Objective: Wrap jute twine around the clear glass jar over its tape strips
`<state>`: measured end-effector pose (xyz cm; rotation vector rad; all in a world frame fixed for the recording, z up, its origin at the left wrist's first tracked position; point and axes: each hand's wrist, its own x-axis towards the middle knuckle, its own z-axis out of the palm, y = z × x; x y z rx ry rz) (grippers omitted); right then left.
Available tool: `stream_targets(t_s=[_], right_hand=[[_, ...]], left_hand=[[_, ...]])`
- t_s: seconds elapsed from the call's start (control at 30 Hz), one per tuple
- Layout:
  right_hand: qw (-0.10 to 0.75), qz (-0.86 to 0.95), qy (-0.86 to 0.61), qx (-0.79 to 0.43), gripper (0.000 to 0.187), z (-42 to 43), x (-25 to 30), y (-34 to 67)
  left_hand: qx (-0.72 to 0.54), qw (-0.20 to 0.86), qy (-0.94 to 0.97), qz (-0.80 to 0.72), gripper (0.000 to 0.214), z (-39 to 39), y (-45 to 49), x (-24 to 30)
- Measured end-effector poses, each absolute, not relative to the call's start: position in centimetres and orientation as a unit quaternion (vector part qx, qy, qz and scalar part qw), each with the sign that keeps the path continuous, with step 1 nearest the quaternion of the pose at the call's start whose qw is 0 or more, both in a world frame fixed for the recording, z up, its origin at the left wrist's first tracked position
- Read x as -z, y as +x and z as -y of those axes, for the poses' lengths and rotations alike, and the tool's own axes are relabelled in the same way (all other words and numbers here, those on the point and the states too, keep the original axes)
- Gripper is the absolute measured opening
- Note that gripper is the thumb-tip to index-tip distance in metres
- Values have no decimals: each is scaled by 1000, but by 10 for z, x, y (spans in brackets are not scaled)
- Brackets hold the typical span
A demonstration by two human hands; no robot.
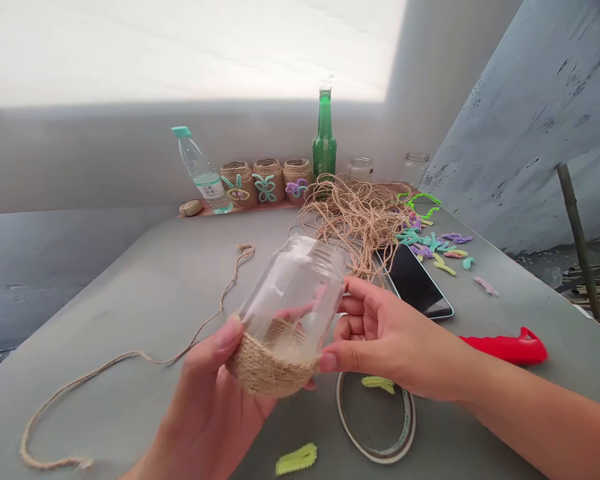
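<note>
A clear glass jar [300, 287] leans to the right in front of me, its lower part wrapped in jute twine [275, 367]. My left hand [215, 387] cups the wrapped base from below, thumb on the twine's upper edge. On the jar's right side, my right hand [380, 333] has its thumb at the end of the wrapped band and its fingers bent against the glass. Whether it pinches a strand there I cannot make out. Behind the jar lies a loose heap of jute twine [355, 213]. A separate length of twine [145, 357] curves across the table's left.
Twine-wrapped jars [267, 183], a water bottle [205, 173], a green bottle [325, 140] and bare glass jars [417, 170] line the back. Right are a phone [420, 280], pipe-cleaner pieces [430, 243] and a red-handled tool [510, 348]. A tape roll [407, 427] lies in front.
</note>
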<state>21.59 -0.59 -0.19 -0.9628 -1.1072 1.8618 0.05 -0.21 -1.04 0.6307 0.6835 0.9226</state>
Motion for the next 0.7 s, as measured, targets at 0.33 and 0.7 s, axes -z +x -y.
stream_targets(t_s=[0.33, 0.7], right_hand=[[425, 501, -461, -596, 68, 12, 4, 215], [406, 604, -454, -514, 14, 22, -11, 216]], left_hand=[[-439, 696, 374, -428, 67, 1, -2, 21], [-506, 690, 300, -422, 35, -7, -3, 7]])
